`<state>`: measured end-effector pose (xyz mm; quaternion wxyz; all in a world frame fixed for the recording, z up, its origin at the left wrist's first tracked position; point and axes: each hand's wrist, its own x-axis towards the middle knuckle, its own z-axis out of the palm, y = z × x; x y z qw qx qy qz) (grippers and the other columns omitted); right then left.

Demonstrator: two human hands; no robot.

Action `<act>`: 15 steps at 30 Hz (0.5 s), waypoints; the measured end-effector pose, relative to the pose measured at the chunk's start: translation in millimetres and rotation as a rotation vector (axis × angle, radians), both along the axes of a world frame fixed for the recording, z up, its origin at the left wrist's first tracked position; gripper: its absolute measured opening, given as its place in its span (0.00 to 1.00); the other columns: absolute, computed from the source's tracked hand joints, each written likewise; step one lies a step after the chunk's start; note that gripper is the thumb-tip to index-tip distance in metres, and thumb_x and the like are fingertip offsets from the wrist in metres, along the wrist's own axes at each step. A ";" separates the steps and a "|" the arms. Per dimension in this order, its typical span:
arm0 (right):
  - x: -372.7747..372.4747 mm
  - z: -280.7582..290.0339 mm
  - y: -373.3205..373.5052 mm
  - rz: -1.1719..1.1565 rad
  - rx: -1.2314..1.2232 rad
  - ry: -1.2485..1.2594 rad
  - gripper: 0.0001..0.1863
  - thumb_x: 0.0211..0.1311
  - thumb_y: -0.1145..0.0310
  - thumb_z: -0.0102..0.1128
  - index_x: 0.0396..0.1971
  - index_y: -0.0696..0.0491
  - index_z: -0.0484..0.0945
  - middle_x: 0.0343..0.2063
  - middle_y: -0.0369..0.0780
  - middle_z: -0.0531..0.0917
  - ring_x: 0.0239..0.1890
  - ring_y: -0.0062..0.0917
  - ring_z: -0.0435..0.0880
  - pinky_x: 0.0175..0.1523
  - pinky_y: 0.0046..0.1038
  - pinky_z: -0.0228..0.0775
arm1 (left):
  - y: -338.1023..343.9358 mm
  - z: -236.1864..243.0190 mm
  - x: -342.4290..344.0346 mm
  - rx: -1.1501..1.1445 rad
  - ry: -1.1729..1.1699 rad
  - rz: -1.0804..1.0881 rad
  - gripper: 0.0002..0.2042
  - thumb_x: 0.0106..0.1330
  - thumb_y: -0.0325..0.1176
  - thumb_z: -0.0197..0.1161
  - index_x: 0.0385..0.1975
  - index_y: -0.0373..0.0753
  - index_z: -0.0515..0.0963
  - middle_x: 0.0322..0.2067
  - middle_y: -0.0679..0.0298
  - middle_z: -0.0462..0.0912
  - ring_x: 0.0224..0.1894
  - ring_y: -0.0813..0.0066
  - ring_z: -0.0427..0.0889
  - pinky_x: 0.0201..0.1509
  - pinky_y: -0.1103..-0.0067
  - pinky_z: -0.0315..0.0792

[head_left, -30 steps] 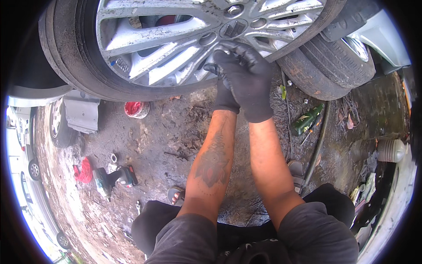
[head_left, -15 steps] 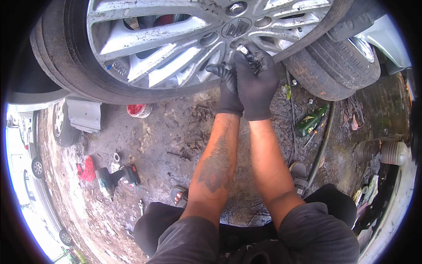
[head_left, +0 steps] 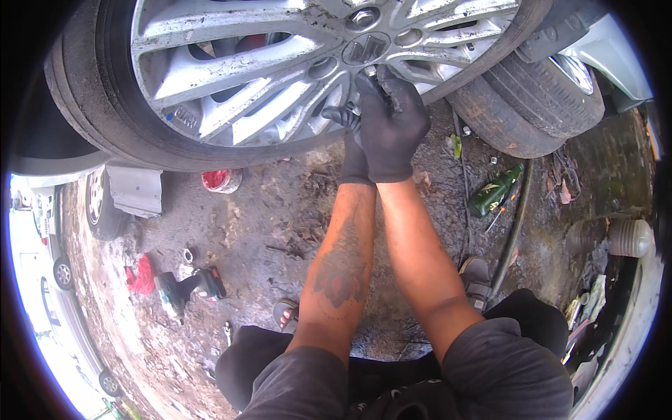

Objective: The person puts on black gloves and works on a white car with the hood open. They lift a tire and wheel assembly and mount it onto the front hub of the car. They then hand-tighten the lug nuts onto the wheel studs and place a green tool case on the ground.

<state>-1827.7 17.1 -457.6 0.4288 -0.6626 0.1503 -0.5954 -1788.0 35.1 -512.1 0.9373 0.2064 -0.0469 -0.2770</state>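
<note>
A silver multi-spoke wheel [head_left: 210, 77] with a dark tyre [head_left: 91, 91] fills the top of the view. Black gloves cover both my hands. My right hand [head_left: 395, 129] is closed at the lug hole just below the hub cap [head_left: 365, 49], its thumb and fingers pinching a shiny lug nut [head_left: 370, 71]. Tucked close beside it, my left hand [head_left: 355, 150] is partly hidden behind the right. Its fingers are curled near the lower spokes, with a small bright metal bit showing at them that I cannot make out. Another lug nut [head_left: 362, 18] sits in the hole above the cap.
Two tyres [head_left: 518, 105] lean together at the right. A green bottle [head_left: 495, 192] and a hose [head_left: 516, 231] lie below them. On the wet ground at left are a cordless impact wrench [head_left: 185, 288], a red cloth [head_left: 142, 275] and a tub with red contents [head_left: 222, 180].
Both hands have shifted slightly left. The nut in my right hand has moved up and left to the hole below the hub cap.
</note>
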 end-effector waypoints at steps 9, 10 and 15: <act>-6.8 8.8 -2.4 -0.078 -0.090 0.098 0.12 0.53 0.68 0.72 0.33 0.60 0.82 0.30 0.46 0.86 0.32 0.36 0.86 0.40 0.32 0.77 | 3.2 -0.1 -3.5 0.002 0.004 -0.014 0.55 0.47 0.84 0.39 0.66 0.41 0.62 0.59 0.54 0.70 0.55 0.60 0.76 0.60 0.66 0.71; -6.9 9.9 -2.2 -0.066 -0.075 0.113 0.11 0.54 0.68 0.71 0.32 0.59 0.82 0.31 0.46 0.85 0.32 0.41 0.86 0.39 0.34 0.77 | 3.8 0.3 -3.5 0.001 0.003 -0.015 0.55 0.47 0.84 0.39 0.66 0.41 0.62 0.59 0.54 0.70 0.55 0.60 0.76 0.60 0.66 0.71; -5.2 7.5 -1.0 -0.034 0.088 0.122 0.13 0.53 0.66 0.73 0.33 0.58 0.82 0.32 0.45 0.86 0.33 0.36 0.87 0.40 0.32 0.77 | 0.3 -0.5 -4.0 -0.001 0.001 -0.017 0.55 0.48 0.84 0.39 0.66 0.42 0.62 0.59 0.54 0.70 0.55 0.60 0.76 0.60 0.66 0.71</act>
